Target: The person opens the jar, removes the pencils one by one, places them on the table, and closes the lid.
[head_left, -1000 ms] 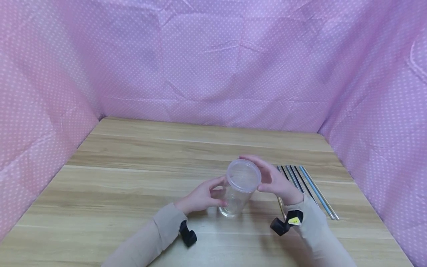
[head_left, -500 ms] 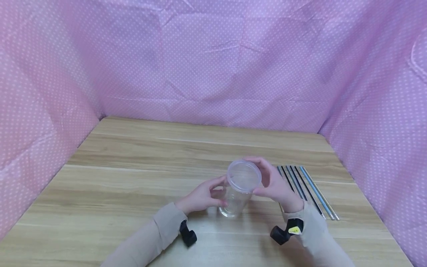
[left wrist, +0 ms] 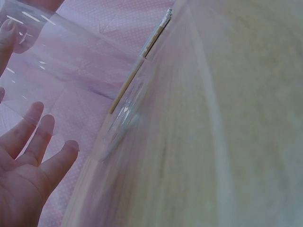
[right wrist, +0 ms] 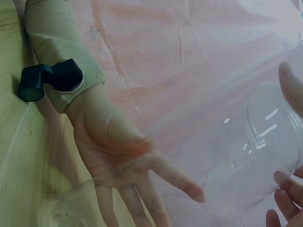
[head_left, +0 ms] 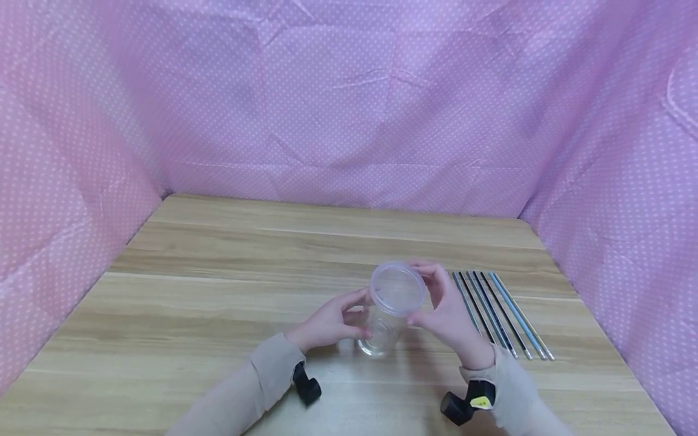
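Observation:
A clear plastic jar [head_left: 378, 339] stands upright on the table, topped by a round translucent lid [head_left: 398, 288]. On the jar's left side, my left hand [head_left: 329, 321] holds the wall between thumb and fingers. My right hand [head_left: 449, 309] reaches in from the right; its thumb and fingers grip the lid's rim from opposite sides. In the left wrist view, the left fingers [left wrist: 45, 125] spread along the see-through wall. The right wrist view shows the lid end of the jar [right wrist: 272, 125] near the right fingertips [right wrist: 284, 182], with the left hand [right wrist: 118, 146] behind the wall.
Several thin pencil-like sticks [head_left: 504, 315], dark, blue and gold, lie side by side just right of the right hand. The wooden table [head_left: 229, 272] is bounded by pink dotted cloth [head_left: 338, 109] at the back and both sides. Each wrist carries a black camera mount [head_left: 460, 406].
My right hand has turned clockwise around the lid, its fingers sliding right along the far rim and its wrist dropping toward me. The left hand and jar have stayed in place.

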Demonstrator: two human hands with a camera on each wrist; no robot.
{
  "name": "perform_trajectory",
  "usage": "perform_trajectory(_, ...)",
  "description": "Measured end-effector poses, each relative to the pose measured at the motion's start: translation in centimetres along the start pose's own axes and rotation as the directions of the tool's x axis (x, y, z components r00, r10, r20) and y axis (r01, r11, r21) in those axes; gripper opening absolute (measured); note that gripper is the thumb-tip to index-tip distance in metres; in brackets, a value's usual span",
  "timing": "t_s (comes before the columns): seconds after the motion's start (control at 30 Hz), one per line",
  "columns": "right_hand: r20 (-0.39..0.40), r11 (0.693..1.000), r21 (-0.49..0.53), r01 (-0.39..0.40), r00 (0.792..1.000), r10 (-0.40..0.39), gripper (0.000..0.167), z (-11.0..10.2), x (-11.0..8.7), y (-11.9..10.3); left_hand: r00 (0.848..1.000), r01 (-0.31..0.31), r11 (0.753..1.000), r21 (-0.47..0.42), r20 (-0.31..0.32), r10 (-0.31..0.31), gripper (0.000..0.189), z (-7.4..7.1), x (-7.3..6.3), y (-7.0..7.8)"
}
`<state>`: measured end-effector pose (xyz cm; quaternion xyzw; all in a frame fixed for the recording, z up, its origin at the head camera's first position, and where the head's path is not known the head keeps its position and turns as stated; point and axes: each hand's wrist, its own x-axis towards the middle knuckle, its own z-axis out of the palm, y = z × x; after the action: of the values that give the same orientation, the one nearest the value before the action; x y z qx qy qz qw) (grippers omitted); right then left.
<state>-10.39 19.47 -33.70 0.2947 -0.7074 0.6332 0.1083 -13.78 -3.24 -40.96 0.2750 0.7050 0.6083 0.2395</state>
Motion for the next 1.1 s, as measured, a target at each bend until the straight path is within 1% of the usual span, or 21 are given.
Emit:
perform_trajectory(0.07,0.018,0.999,0.052,0.013,1.0,-0.014,0.067,-0.2,0.0,0.2,1.0,0.007,1.0,0.002,-0.002,-0.007,0.084,0.0,0.0,0.0)
perform_trajectory(0.13,0.057,0.995,0.1,0.027,0.998,-0.033,0.067,-0.6,0.2,0.7,1.0,0.009,1.0,0.001,-0.004,-0.009,0.084,0.1,-0.1,0.0)
perform_trajectory(0.2,0.117,0.99,0.138,0.039,0.992,-0.055,0.072,-1.2,0.5,1.2,1.0,0.004,1.0,-0.002,-0.005,-0.004,0.084,0.1,-0.1,0.0)
perform_trajectory(0.27,0.193,0.986,0.168,0.019,0.98,-0.052,0.077,-1.7,0.9,1.7,1.0,-0.001,1.0,-0.006,-0.007,0.001,0.084,0.1,-0.2,0.1)
perform_trajectory(0.37,0.306,0.977,0.214,-0.012,0.95,-0.055,0.078,-2.5,1.6,2.4,1.0,-0.006,1.0,-0.007,-0.005,0.005,0.083,0.1,-0.2,0.1)
perform_trajectory(0.5,0.444,0.958,0.277,-0.071,0.894,-0.062,0.078,-3.0,2.5,2.7,1.0,-0.003,1.0,0.0,0.003,0.003,0.084,0.1,-0.2,0.1)
perform_trajectory(0.6,0.508,0.941,0.32,-0.107,0.858,-0.075,0.076,-3.1,3.0,2.8,1.0,-0.001,1.0,0.004,0.003,0.001,0.083,0.1,-0.2,0.1)
perform_trajectory(0.67,0.531,0.935,0.333,-0.125,0.844,-0.076,0.073,-3.1,3.1,2.7,1.0,-0.005,1.0,0.005,0.002,0.005,0.083,0.1,-0.2,0.1)
perform_trajectory(0.73,0.543,0.933,0.332,-0.14,0.837,-0.068,0.07,-3.1,3.2,2.6,1.0,-0.01,1.0,0.003,0.002,0.01,0.083,0.1,-0.2,0.1)
perform_trajectory(0.83,0.548,0.932,0.329,-0.154,0.834,-0.056,0.067,-3.1,3.2,2.4,1.0,-0.019,1.0,0.002,0.002,0.019,0.083,0.1,-0.2,0.1)
perform_trajectory(1.0,0.526,0.933,0.33,-0.144,0.849,-0.055,0.064,-3.0,3.3,2.1,1.0,-0.027,1.0,-0.006,-0.002,0.027,0.083,0.1,-0.2,0.2)
perform_trajectory(1.1,0.502,0.947,0.305,-0.102,0.862,-0.069,0.065,-3.0,3.3,2.0,1.0,-0.026,1.0,-0.004,-0.003,0.026,0.083,0.1,-0.2,0.2)
